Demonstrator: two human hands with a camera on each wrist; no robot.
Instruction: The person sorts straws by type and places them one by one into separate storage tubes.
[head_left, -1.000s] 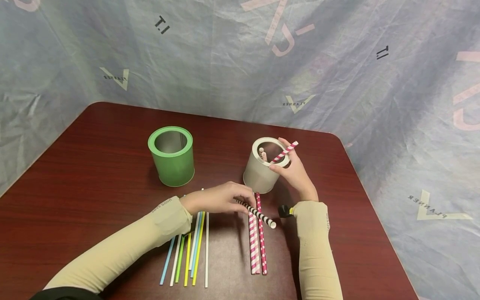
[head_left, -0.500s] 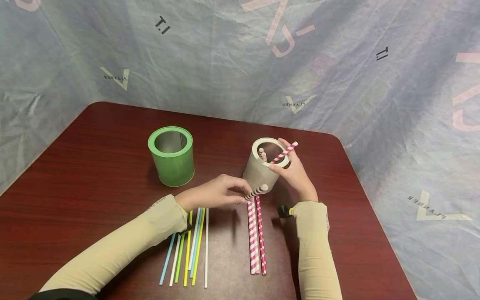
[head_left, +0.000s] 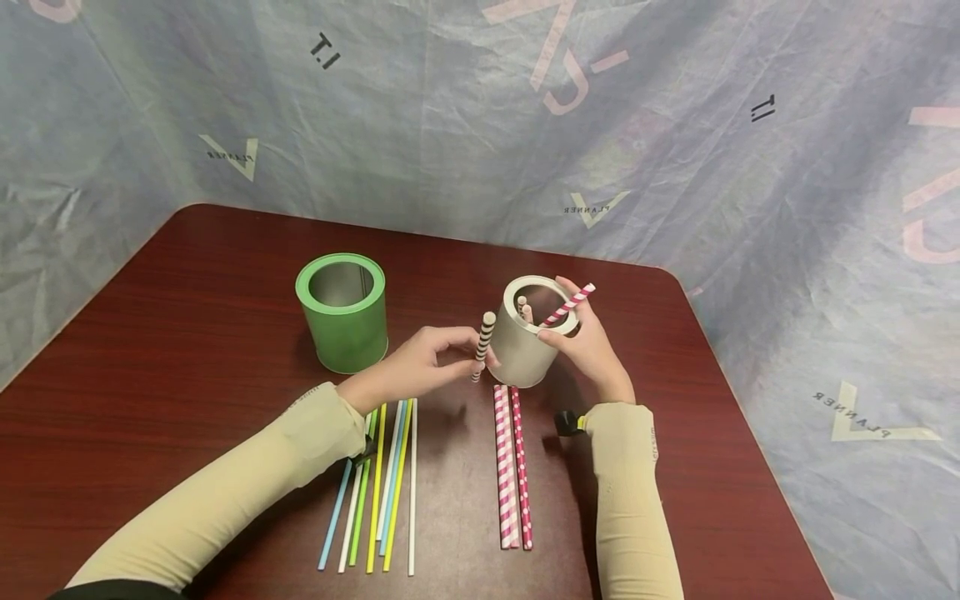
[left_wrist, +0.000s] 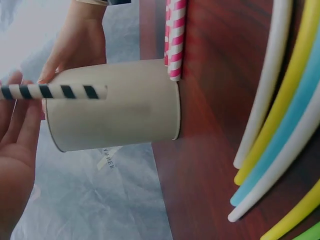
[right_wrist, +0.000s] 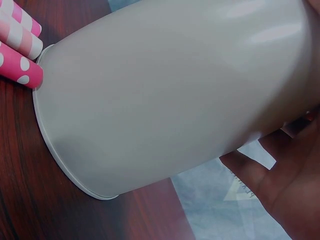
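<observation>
My left hand (head_left: 416, 367) pinches a black-and-white striped paper straw (head_left: 483, 343) between thumb and fingers. The straw stands nearly upright, just left of the off-white can (head_left: 519, 354); in the left wrist view the striped straw (left_wrist: 55, 92) overlaps the can's side. On the can's right, my right hand (head_left: 597, 354) grips the rim, thumb in front and fingers behind. A pink-striped straw (head_left: 572, 303) leans out of the can over that hand, and two pale straw ends (head_left: 527, 313) show inside. The right wrist view is mostly filled by the can's wall (right_wrist: 160, 95).
Two pink-striped straws (head_left: 506, 475) and a pink polka-dot straw (head_left: 522, 479) lie in front of the off-white can. Several thin white, yellow, blue and green sticks (head_left: 393, 500) lie below the left forearm. A green can (head_left: 347, 333) stands at the left on the dark-red table (head_left: 187, 333).
My left hand has moved up and left from over the pink straws, turning the black-and-white straw from slanting down to nearly upright. My right hand stays on the can.
</observation>
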